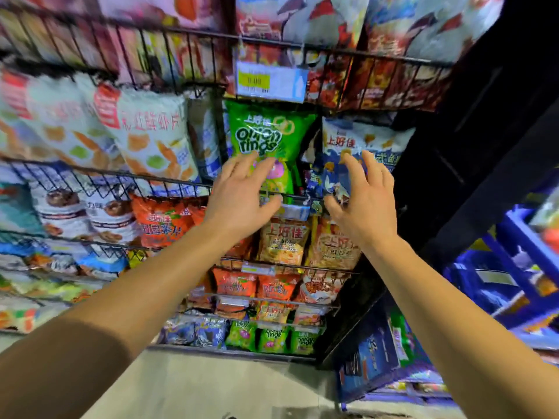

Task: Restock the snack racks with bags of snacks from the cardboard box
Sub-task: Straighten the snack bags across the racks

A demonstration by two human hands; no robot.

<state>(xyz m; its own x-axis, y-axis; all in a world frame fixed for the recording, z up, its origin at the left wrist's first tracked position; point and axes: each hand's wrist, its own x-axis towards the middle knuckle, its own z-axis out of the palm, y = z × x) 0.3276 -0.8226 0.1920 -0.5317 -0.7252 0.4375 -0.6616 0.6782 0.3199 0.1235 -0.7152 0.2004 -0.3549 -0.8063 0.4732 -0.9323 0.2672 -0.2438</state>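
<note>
1. Two bare forearms stretch toward a wire snack rack point(169, 179), the left hand point(239, 195) and right hand point(363, 201) both empty, fingers spread and slightly bent, gripping nothing.
2. Directly behind the left hand stands a green onion rings bag point(266, 137), upright in the middle tier; whether the fingertips touch it cannot be told. Just beside it, behind the right hand, sits a blue-and-white bag point(363, 140), also upright.
3. Both bags look puffed and glossy, light and easily crumpled (a judgement from their sheen and bulge).
4. Restocking appears well along at this rack: every visible tier holds bags, from the large red-and-white packs on top point(393, 22) to the small green packs at the bottom point(272, 340).
5. With the cardboard box out of view, how much stock remains cannot be told; the hands seem to be straightening or seating the two middle bags.
6. A yellow price tag point(257, 81) hangs from the tier above, and blue crates point(520, 255) stand at right.
</note>
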